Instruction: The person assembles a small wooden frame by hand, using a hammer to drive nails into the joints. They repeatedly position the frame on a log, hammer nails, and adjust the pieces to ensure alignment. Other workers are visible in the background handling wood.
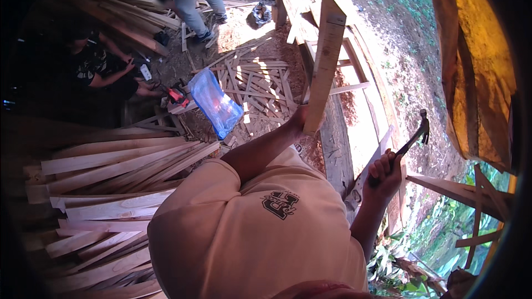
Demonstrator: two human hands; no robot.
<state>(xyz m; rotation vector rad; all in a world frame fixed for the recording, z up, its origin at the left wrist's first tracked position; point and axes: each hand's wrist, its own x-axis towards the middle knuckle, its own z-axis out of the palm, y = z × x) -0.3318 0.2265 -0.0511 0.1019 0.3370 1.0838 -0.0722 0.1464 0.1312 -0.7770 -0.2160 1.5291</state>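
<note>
My left hand (pixel 300 120) is closed around the lower end of a thick wooden board (pixel 326 61). The board stands nearly upright, its far end tilted slightly right, and hides some of the fingers. In my right hand (pixel 387 176) is a claw hammer (pixel 424 128), gripped by its dark handle with the head pointing up and to the right. The two tools are apart. Below both hands runs a timber workbench (pixel 336 158), with a long pale tapered piece (pixel 372 161) beside my right hand whose kind I cannot make out.
Stacked planks (pixel 116 160) fill the left side. Wood offcuts (pixel 257 86) and a blue-edged plastic bag (pixel 215 102) lie ahead, near a red power tool (pixel 177 96). One person (pixel 194 0) stands beyond; another (pixel 105 66) sits at left. A yellow tarp (pixel 487 61) hangs at right.
</note>
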